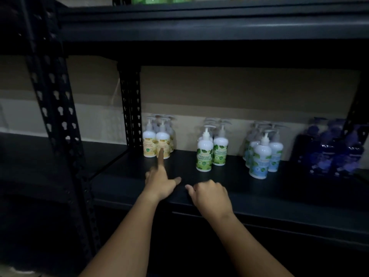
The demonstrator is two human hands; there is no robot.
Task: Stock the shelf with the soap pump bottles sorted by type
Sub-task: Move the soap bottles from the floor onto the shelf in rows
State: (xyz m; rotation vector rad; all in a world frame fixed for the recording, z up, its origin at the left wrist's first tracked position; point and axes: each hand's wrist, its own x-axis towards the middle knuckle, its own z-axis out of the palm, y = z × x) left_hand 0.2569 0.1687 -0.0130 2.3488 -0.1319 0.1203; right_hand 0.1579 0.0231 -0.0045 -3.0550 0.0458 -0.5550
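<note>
Four groups of pump bottles stand on the dark shelf (pixel 229 188). From left to right they are yellow-labelled bottles (pixel 149 143), green-labelled bottles (pixel 204 154), light-blue-labelled bottles (pixel 259 160) and dark blue bottles (pixel 329 154). My left hand (pixel 159 181) reaches forward with its index finger straight, the tip touching the front yellow bottle (pixel 162 143). My right hand (pixel 210 193) rests on the shelf near the front edge, fingers curled, holding nothing.
A black perforated upright (pixel 130 108) stands just left of the yellow group, and a thicker post (pixel 54 100) is further left. The shelf above (pixel 199 27) overhangs. Brown cardboard (pixel 239 92) backs the shelf. Green items (pixel 159 0) sit on the top level.
</note>
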